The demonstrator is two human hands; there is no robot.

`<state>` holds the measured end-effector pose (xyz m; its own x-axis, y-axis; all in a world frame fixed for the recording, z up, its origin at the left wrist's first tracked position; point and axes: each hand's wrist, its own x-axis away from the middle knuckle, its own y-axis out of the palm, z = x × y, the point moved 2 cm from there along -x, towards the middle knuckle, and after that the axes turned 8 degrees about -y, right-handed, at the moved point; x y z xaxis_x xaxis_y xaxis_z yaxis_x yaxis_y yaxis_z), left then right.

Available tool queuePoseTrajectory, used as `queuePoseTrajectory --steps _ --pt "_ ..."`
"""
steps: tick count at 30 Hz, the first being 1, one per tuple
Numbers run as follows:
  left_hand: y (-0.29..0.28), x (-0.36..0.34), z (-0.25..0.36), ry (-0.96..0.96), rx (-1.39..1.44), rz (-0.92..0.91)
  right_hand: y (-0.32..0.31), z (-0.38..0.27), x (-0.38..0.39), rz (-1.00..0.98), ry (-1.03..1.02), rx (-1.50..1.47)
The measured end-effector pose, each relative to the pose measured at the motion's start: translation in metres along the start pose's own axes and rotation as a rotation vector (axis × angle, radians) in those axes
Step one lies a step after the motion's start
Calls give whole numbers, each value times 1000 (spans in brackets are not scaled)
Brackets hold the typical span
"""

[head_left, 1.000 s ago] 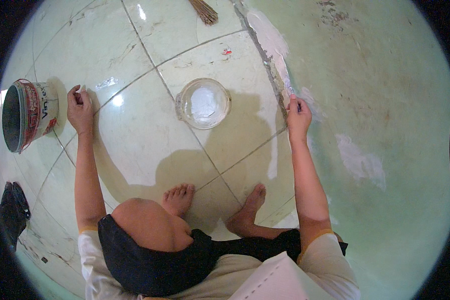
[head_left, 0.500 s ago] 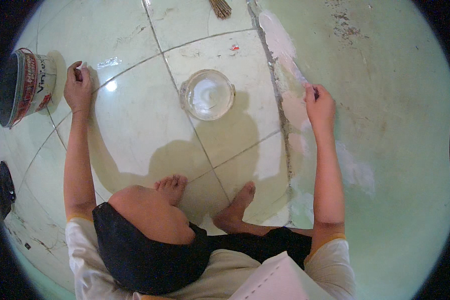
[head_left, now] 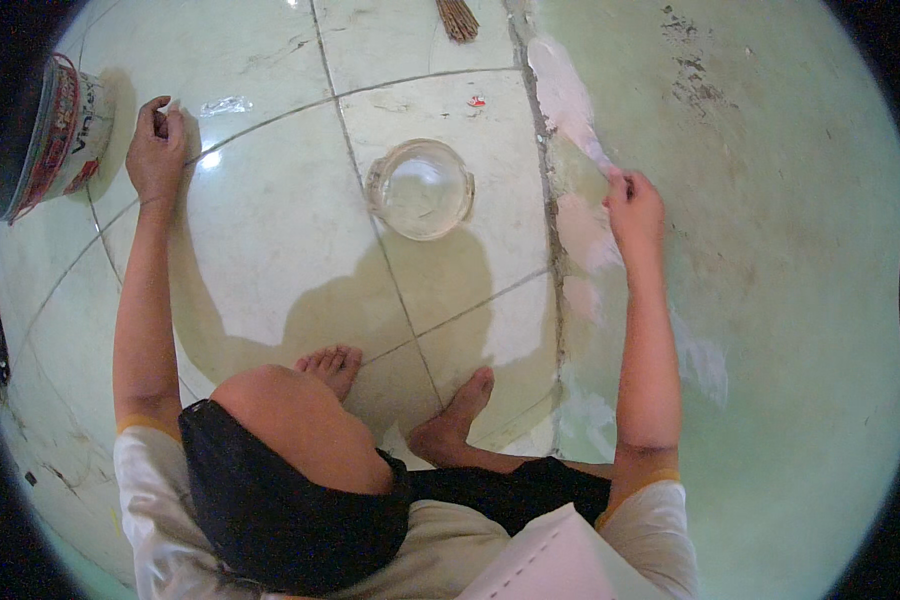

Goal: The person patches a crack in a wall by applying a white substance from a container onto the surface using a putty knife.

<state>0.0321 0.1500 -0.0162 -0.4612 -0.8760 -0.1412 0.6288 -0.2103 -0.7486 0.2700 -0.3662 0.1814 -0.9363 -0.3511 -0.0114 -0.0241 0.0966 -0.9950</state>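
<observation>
My right hand (head_left: 634,208) is closed at the green surface on the right, pinching a thin pale scraper (head_left: 598,155) whose handle is hidden by the fingers. Its tip lies against a whitish-pink smear of filler (head_left: 564,88) that runs beside the dark, rough joint (head_left: 550,190). On the far left, my left hand (head_left: 158,155) has its fingers curled over the tiles. A small whitish bit shows between thumb and fingers, too little to name. Between the hands, on the tiles, stands a round clear tub (head_left: 422,190) with short side grips and some pale content.
A printed paint bucket (head_left: 65,135) with a red handle lies left of my left hand. The bundled end of a stick broom (head_left: 458,20) shows at the top. A small red scrap (head_left: 477,102) and a shiny clear patch (head_left: 227,104) are on the tiles. My bare feet (head_left: 455,420) are near the joint.
The view has shifted slightly, so the bucket sits higher and farther left in it. My right hand stays at the filler, with the scraper still held; my left hand keeps its curled pose.
</observation>
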Motion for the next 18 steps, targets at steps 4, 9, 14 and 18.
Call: queuePoseTrajectory --steps 4,9,14,18 --pt "5 -2 -1 16 34 16 51 0 -48 44 -76 13" --pt "3 0 -5 39 23 40 61 11 -47 158 -110 33" --pt "1 -2 -2 31 -7 2 -1 2 19 -4 222 -163" --pt "2 0 -3 20 5 19 29 -7 0 29 17 -176"
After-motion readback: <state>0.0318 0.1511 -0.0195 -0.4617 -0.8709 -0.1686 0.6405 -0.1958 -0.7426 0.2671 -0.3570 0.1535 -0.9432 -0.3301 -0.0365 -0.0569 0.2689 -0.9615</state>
